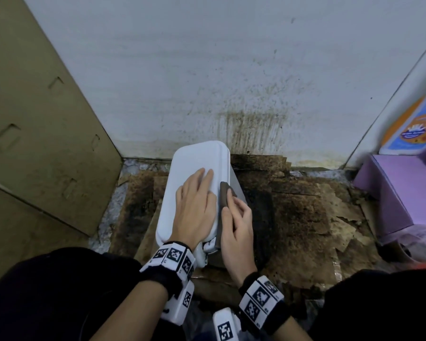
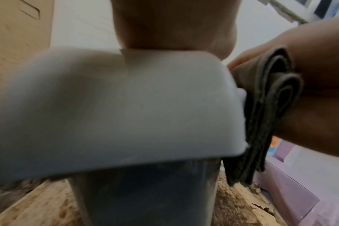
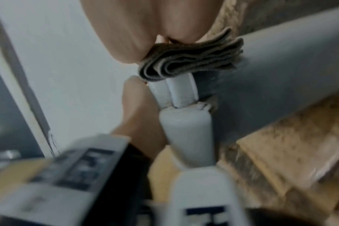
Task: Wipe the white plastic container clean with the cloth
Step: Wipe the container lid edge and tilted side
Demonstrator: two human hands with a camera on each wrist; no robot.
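Observation:
A white plastic container [image 1: 197, 158] with a white lid stands on stained cardboard near the wall. My left hand [image 1: 194, 205] lies flat on the lid with straight fingers, pressing it down. My right hand [image 1: 236, 225] grips a folded dark grey-brown cloth [image 1: 224, 200] and holds it against the container's right edge. In the left wrist view the lid [image 2: 114, 110] fills the frame and the folded cloth [image 2: 261, 116] hangs at its right rim. In the right wrist view the cloth [image 3: 189, 61] sits on the lid's edge and clip [image 3: 180, 90], under my fingers.
Dirty, torn cardboard [image 1: 305, 212] covers the floor. A stained white wall [image 1: 231, 82] rises just behind the container. A tall cardboard box [image 1: 35, 119] stands at the left. A purple box [image 1: 399, 193] with a printed package sits at the right.

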